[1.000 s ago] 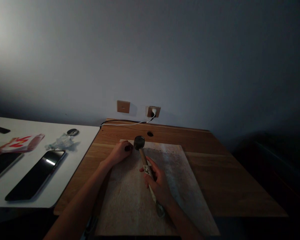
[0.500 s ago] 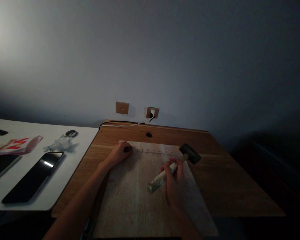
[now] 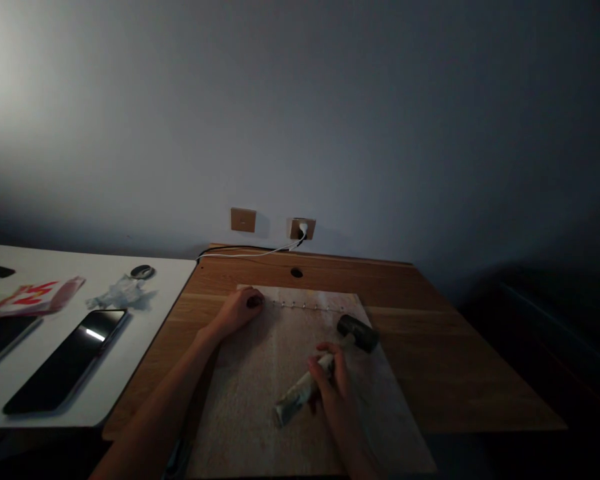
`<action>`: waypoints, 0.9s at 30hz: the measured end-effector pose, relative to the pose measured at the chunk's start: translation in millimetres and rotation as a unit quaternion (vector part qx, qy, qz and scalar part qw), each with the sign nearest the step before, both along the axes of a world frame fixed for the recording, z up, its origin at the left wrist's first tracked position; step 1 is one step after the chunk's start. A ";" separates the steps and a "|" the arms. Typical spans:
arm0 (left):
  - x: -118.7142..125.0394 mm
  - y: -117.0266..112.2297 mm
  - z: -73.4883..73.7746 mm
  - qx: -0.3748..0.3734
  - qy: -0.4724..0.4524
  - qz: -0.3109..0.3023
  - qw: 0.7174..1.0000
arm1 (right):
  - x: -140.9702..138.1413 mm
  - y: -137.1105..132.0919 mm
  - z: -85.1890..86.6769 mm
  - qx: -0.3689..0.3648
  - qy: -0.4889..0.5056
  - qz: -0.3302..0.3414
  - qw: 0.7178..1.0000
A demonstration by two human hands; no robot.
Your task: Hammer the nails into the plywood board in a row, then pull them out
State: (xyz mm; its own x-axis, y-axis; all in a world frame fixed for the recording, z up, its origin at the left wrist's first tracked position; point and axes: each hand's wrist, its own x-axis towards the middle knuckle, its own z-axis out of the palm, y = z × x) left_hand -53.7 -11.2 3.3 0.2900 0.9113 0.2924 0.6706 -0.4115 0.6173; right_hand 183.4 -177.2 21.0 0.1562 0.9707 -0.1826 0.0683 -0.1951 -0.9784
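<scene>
One dark-headed mallet in the right hand, fingers closed round the handle. Head sits toward the far right of a pale board; butt end slants back to the near left. Cannot tell from here whether the head touches the board. Left hand at the far left corner, fingers curled inward; cannot tell whether they grip anything. Row of small shiny pieces runs near the board's far edge, between left hand and mallet head. Board lies on a brown wooden tabletop. White tabletop at left carries a phone and crumpled plastic.
</scene>
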 end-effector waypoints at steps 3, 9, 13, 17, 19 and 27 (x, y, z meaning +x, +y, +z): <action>-0.4 1.5 -3.6 0.005 -0.007 0.001 1.000 | 6.5 -4.0 8.1 -0.090 0.009 0.123 0.988; -2.4 1.8 -4.5 0.005 -0.046 -0.013 0.999 | 12.3 -16.6 16.4 0.057 -0.234 0.268 0.933; -6.5 5.0 -6.1 0.058 -0.083 0.038 0.994 | 19.2 -24.2 -1.5 0.325 -0.395 0.303 0.804; -13.2 12.2 -15.6 0.083 -0.104 0.179 0.975 | 30.0 -24.7 -23.2 0.467 -0.461 0.325 0.681; -17.0 14.4 -19.2 0.073 -0.092 0.211 0.970 | 33.5 -23.4 -29.2 0.491 -0.481 0.320 0.652; -20.4 8.4 -11.5 0.003 -0.145 0.194 0.970 | 46.5 -21.7 -22.2 0.482 -0.483 0.319 0.658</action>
State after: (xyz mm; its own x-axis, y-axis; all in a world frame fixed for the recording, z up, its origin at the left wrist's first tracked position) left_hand -74.1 -2.9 -8.2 -0.1706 0.9333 0.3159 0.5738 -0.1665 0.8019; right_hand 229.9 -198.9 -1.2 -0.7473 0.4880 0.4509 0.5166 0.8535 -0.0676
